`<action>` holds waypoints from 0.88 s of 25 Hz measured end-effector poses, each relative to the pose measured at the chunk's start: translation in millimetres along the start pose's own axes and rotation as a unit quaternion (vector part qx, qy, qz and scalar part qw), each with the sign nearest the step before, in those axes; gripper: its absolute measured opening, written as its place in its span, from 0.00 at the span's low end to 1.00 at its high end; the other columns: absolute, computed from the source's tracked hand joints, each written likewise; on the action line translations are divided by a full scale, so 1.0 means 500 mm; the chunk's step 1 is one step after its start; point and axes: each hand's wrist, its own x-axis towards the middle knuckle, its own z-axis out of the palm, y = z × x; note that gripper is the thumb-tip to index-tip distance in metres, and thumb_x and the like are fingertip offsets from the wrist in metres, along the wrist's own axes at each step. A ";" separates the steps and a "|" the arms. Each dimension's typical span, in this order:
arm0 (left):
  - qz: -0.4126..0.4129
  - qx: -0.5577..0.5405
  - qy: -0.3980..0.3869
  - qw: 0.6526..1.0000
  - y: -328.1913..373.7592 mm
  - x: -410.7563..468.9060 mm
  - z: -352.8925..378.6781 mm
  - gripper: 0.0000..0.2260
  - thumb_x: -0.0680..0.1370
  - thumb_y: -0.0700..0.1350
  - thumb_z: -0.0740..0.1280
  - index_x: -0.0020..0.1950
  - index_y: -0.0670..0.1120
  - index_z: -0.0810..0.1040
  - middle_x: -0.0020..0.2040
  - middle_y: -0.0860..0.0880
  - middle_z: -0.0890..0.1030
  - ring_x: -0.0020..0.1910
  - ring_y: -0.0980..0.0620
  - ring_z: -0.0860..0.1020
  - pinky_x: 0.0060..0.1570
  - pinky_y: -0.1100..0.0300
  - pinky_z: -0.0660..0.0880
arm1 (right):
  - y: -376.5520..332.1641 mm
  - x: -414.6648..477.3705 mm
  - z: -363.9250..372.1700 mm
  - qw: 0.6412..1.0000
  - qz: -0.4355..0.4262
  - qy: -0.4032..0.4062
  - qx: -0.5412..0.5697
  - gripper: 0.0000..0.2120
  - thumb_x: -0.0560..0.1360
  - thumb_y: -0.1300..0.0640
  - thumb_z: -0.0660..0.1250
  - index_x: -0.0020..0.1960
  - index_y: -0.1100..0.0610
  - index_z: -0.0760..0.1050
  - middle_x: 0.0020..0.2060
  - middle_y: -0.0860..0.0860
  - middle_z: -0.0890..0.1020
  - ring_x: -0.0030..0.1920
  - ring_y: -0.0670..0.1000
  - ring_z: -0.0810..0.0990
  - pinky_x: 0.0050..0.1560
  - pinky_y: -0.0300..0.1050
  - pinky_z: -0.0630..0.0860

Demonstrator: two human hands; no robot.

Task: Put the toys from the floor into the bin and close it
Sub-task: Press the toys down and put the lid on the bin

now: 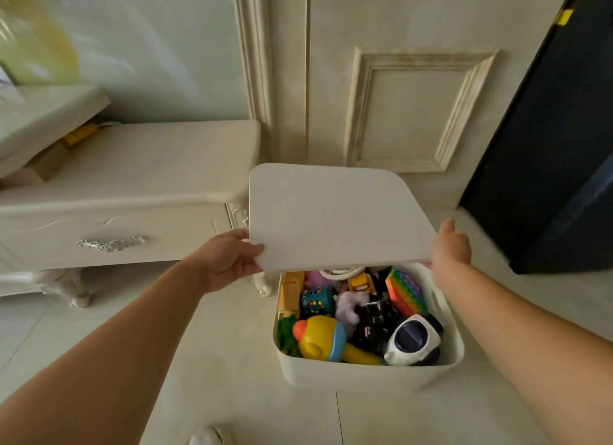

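A white plastic bin (365, 375) stands on the pale floor, right of centre. It is full of toys: a yellow and blue duck rattle (323, 336), a white and navy toy (414, 341), a rainbow pop pad (406, 292), a purple plush (348, 307) and several others. A flat white lid (338, 215) hovers tilted above the bin's far half, hiding the toys under it. My left hand (229, 262) grips the lid's left near corner. My right hand (449, 248) grips its right near corner.
A cream bedside cabinet (132, 192) with a silver drawer handle stands to the left of the bin. A panelled cream door (398, 96) is behind it. A dark blue upright object (557, 179) stands at the right. A white shoe tip (207, 436) shows at the bottom edge.
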 end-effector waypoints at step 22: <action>-0.321 0.440 -0.018 0.838 -0.182 0.017 0.050 0.30 0.82 0.58 0.53 0.74 0.36 0.59 0.63 0.31 0.72 0.48 0.35 0.82 0.35 0.49 0.82 | 0.133 0.005 -0.136 0.827 0.209 -0.238 -0.464 0.41 0.75 0.34 0.59 0.76 0.60 0.53 0.62 0.66 0.70 0.64 0.68 0.72 0.59 0.68 0.73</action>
